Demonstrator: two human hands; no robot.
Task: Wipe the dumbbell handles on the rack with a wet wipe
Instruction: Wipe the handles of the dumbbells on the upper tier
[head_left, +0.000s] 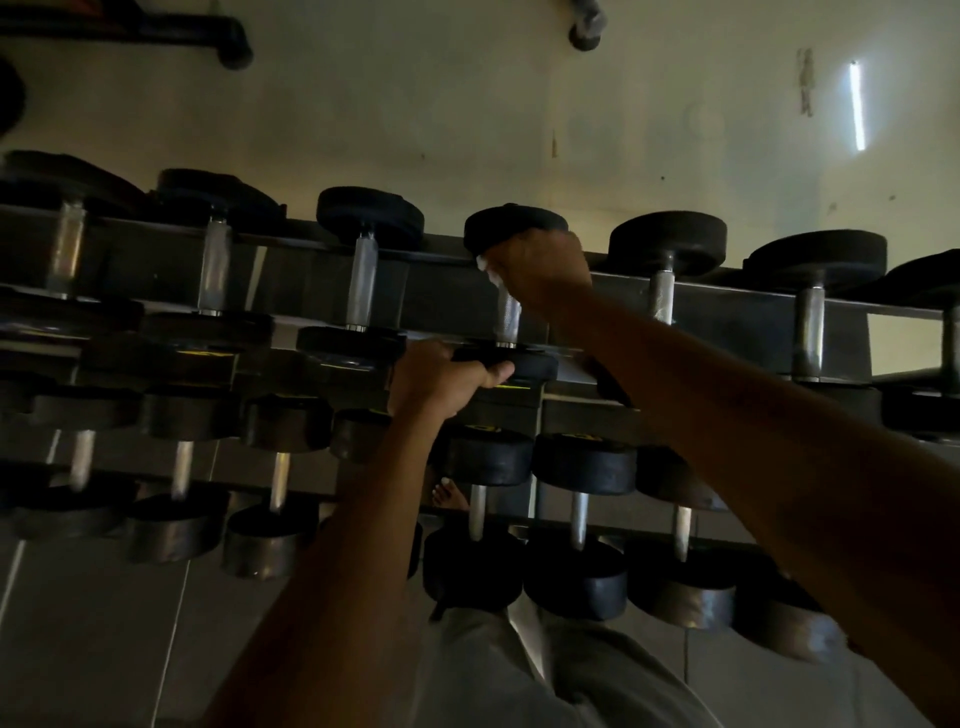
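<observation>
Left hand (441, 376) clamps the near head (511, 364) of the dumbbell on the rack (727, 306) front rail, steadying heavy rubber. Beyond, right hand (535, 265), fingers wrapping the soft wipe (488, 270) around the stiff knurled handle (508, 319), near the far head.

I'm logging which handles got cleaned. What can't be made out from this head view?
- Wet wipe: only a pale scrap shows; the right hand covers the rest.
- Top of that dumbbell handle: hidden by the right hand.
- Near weight: partly covered by the left hand.
- Lower dumbbells: too dark to judge cleanliness.
- Rack ends: cut off by both side edges.
</observation>
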